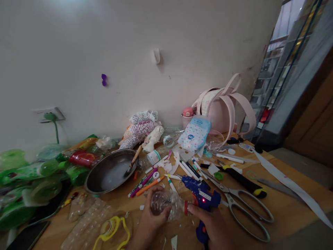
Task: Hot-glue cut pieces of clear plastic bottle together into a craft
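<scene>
My left hand (151, 217) is curled around a clear crumpled plastic bottle (166, 205) lying sideways low over the wooden table (275, 208). My right hand (212, 224) grips the handle of a blue hot glue gun (201, 192) whose red light is on. The gun's body lies right beside the bottle's red-ringed neck. Both hands sit at the bottom middle of the view.
Large steel scissors (241, 203) lie just right of the glue gun. Marker pens (148, 182), a yellow-black knife (243, 180) and paper scraps litter the middle. A metal pan (110, 172) with a brush, green bottles (39, 177), a phone (26, 236) and a pink bag (223, 107) ring the table.
</scene>
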`<state>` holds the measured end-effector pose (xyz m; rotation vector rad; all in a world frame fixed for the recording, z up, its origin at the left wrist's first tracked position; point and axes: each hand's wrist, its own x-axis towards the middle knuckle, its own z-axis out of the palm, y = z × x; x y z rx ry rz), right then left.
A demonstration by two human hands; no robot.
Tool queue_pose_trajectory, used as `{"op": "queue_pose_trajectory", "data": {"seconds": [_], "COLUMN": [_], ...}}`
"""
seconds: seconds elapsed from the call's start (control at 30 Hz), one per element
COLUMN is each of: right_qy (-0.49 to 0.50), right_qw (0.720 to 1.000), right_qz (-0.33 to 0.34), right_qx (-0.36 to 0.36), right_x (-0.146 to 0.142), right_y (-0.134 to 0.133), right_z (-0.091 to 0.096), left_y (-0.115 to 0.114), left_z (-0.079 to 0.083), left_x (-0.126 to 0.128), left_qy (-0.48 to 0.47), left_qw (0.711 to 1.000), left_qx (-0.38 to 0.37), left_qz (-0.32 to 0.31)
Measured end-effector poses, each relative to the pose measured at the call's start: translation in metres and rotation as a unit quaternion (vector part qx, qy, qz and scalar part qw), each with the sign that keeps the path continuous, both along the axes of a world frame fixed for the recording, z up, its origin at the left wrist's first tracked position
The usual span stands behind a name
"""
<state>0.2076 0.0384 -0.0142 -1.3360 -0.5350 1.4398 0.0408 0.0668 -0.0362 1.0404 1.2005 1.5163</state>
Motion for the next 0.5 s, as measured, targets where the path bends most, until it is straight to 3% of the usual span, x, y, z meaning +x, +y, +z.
{"op": "queue_pose_trajectory", "data": {"seconds": [0.17,0.37,0.5], "right_qy": [-0.032,-0.011,0.005], "right_qw": [0.999,1.0,1.0], "right_qz": [-0.015,-0.019,-0.013], "right_qx": [-0.007,-0.011,-0.008], "right_x": [0.002,0.002,0.004], "right_y": [-0.001,0.002,0.002], "right_z": [-0.003,-0.008,-0.008], "left_y": [0.003,0.009,0.013], "left_z": [-0.004,-0.022,-0.029], "left_x": [-0.007,-0.013,-0.014], "left_qy": [0.031,0.033,0.014], "left_qw": [0.998,0.996,0.995], "left_qx": [-0.02,-0.033,-0.003], "left_qz": [-0.041,-0.075,-0.1]}}
